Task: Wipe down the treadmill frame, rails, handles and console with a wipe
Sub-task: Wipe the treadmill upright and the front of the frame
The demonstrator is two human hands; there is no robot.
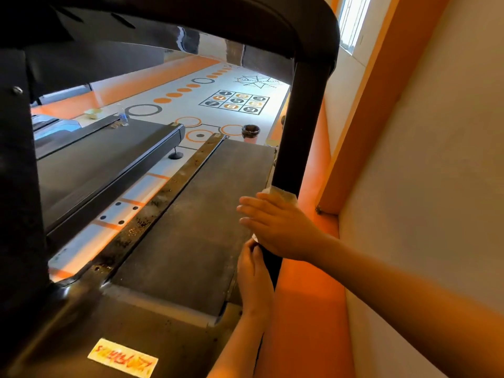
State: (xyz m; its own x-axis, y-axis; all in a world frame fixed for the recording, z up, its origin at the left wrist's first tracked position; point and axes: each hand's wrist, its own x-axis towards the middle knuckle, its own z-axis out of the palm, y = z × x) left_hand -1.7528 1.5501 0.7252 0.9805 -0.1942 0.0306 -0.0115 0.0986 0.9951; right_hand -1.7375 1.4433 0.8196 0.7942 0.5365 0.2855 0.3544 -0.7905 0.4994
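Observation:
The treadmill's black right upright post (302, 118) rises from the deck to the curved top frame (245, 20). My right hand (278, 225) is wrapped around the post low down, pressing a white wipe (281, 193) against it; the wipe shows above my fingers. Just below, my left hand (255, 279) grips the same post, fingers closed on it. The grey running belt (196, 214) lies left of the post. A dirty, speckled side rail (163, 195) runs along the belt's far side.
A second treadmill (95, 159) stands to the left. A wall (422, 186) with orange trim is close on the right. On the marked floor beyond sit a water bottle (123, 115), a small box (94, 113) and a dark round bin (250, 132).

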